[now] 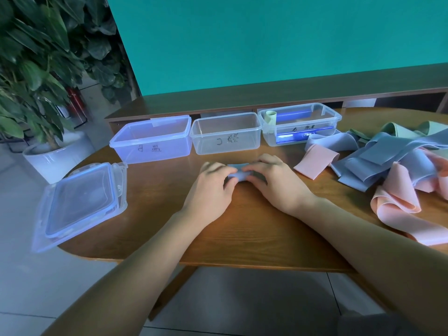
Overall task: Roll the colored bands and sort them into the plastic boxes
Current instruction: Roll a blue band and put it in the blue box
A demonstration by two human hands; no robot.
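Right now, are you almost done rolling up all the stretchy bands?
Not nearly. One pale green roll already sits in the right-hand box. Both hands, left hand and right hand, are rolling a blue band. A big pile of bands still waits, and the middle box and left box look empty.

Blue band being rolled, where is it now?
Head view, table centre: the blue band sits between the left hand and right hand, just before the middle box.

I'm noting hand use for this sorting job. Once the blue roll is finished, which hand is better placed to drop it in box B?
Probably left. The left hand grips the blue roll on the side nearer box B; the right hand would have to cross over.
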